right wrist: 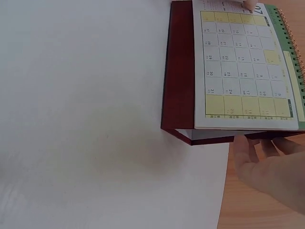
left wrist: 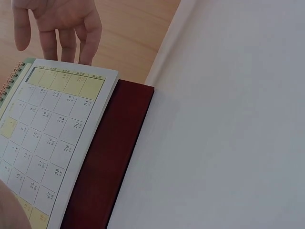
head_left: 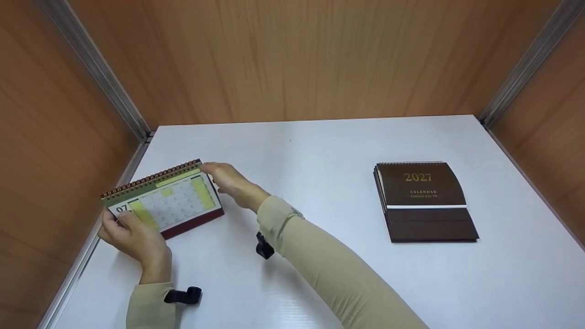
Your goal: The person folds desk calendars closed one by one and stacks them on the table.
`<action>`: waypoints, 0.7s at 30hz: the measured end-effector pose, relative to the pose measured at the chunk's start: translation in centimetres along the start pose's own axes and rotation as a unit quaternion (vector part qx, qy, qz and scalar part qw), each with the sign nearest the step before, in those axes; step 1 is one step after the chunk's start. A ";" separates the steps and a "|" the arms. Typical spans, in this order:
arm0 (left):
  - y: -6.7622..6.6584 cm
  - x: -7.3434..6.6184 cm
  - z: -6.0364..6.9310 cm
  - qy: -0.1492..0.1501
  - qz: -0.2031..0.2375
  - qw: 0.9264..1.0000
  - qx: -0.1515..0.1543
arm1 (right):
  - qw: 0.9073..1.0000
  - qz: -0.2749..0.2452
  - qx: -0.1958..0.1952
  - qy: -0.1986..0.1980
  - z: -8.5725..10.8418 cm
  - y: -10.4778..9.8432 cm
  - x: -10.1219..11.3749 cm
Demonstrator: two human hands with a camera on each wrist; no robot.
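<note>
A desk calendar (head_left: 176, 201) with a spiral top edge, a dark red base and a page marked 07 stands tilted at the left of the table. My left hand (head_left: 137, 237) grips its left end, thumb on the front of the page and fingers mostly hidden behind. At the calendar's other end is my right hand (head_left: 235, 183), its fingers loosely extended by the right edge. The right wrist view puts the right fingers (right wrist: 242, 151) close against that side; whether they press on it I cannot tell. Yellow columns mark the calendar page (left wrist: 43, 138) in the left wrist view.
A brown 2027 calendar (head_left: 425, 205) lies on the right part of the white table (head_left: 311, 160). Wooden panels (head_left: 311, 59) with metal corner posts enclose the back and sides. Black camera mounts (head_left: 185, 296) stick out from both sleeves.
</note>
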State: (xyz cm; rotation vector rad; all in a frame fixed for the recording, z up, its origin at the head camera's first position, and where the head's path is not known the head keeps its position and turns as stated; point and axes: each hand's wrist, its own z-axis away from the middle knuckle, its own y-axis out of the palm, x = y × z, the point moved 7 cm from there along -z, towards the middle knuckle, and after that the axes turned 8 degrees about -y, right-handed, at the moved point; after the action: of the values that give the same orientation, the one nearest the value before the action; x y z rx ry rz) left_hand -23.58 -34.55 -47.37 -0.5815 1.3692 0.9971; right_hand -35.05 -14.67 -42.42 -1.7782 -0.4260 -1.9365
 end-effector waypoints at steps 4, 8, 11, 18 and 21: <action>0.1 0.1 0.0 0.000 0.001 1.000 0.004 | 1.000 -0.008 -0.010 0.007 0.1 -0.2 0.0; 0.2 0.1 0.1 0.004 0.006 1.000 0.004 | 1.000 -0.023 -0.006 -0.003 0.0 -0.2 0.4; 0.1 0.1 0.1 0.012 0.008 1.000 -0.002 | 0.999 -0.033 -0.002 -0.011 -0.1 -0.2 0.7; -0.1 0.1 0.1 0.014 0.014 1.000 0.003 | 0.998 -0.051 -0.007 -0.026 -0.3 0.0 1.3; -0.2 0.1 0.1 0.008 0.021 1.000 0.005 | 0.998 -0.050 -0.011 -0.027 -0.3 0.0 1.5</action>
State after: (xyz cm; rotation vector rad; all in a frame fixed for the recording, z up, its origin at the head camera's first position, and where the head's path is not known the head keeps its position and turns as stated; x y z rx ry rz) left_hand -23.36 -34.58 -47.48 -0.5555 1.4051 1.0201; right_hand -35.37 -15.00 -41.00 -1.8601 -0.5242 -1.9705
